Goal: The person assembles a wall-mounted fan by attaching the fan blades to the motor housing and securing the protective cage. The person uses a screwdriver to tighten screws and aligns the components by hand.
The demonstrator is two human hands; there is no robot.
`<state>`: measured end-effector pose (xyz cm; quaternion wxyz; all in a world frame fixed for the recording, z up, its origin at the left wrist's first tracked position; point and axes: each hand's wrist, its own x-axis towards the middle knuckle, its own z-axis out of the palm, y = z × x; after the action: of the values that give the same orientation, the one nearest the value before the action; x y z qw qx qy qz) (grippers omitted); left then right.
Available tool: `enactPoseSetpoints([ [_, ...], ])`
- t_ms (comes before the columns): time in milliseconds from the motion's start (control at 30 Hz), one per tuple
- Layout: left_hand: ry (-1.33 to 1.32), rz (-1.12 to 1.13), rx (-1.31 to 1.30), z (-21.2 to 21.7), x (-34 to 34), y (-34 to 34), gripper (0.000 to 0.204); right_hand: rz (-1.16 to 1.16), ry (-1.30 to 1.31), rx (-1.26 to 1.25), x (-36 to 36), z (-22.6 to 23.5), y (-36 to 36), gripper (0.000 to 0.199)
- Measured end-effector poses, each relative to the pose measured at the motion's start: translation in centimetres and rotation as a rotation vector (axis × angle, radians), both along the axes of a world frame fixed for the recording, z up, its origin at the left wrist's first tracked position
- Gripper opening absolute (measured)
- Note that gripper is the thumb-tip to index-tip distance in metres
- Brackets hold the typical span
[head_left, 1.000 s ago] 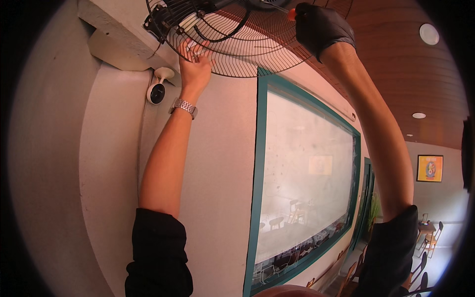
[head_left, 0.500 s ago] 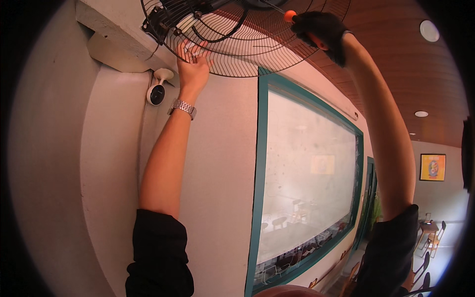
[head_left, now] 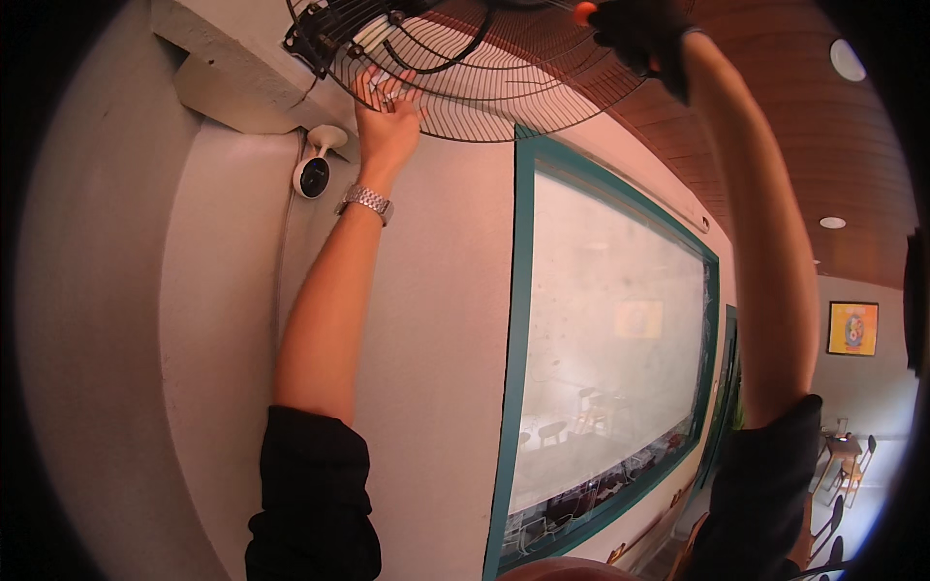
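Observation:
Overhead, a black wall fan's wire guard (head_left: 499, 118) spans the top of the view, its upper part cut off. My bare left hand (head_left: 389, 124) reaches up to its lower left rim, fingers bent behind the wires and holding it. A metal watch (head_left: 368, 201) circles that wrist. My right hand (head_left: 643, 41), in a black glove, is closed around a screwdriver (head_left: 583, 13); its orange handle end shows beside the guard's right side, and its tip is out of sight. The fan's black bracket (head_left: 308, 41) sits near my left fingers.
A small white camera (head_left: 314, 176) hangs on the wall below a concrete beam (head_left: 237, 68). A green-framed window (head_left: 523, 320) fills the middle. Wooden ceiling (head_left: 785, 126) with round lights lies to the right; a framed picture (head_left: 852, 328), chairs and a table (head_left: 843, 447) stand farther off.
The view has shifted slightly, so the fan sits higher in it. My right hand has moved up and right with the screwdriver, whose shaft no longer shows. My left hand keeps its place on the guard.

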<state>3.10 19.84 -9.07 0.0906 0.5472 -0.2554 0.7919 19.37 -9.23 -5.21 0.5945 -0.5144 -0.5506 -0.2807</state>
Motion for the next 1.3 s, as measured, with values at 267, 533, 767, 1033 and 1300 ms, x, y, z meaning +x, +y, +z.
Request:
enactPoseSetpoints([
  [267, 0.024, -0.021, -0.03, -0.9, -0.8, -0.4, 0.061, 0.117, -0.228, 0.254, 4.4, 0.7, 2.5, 0.041],
  [533, 0.048, 0.04, -0.019, -0.7, -0.4, -0.5, 0.062, 0.045, -0.242, 0.327, 0.2, -3.7, 0.9, 0.04],
  [767, 0.065, 0.025, -0.02, -0.5, -0.4, -0.7, 0.063, -0.59, -0.589, 0.475, 1.9, -1.1, 2.8, 0.033],
  [1033, 0.07, -0.011, -0.019, -0.5, -0.4, -0.6, 0.064, -0.981, -0.628, 0.492, 0.9, -1.4, 3.4, 0.027],
  [1300, 0.049, -0.022, -0.011, -1.0, -0.3, -0.6, 0.062, -0.754, -0.55, 0.525, -0.2, -0.6, 3.4, 0.022],
])
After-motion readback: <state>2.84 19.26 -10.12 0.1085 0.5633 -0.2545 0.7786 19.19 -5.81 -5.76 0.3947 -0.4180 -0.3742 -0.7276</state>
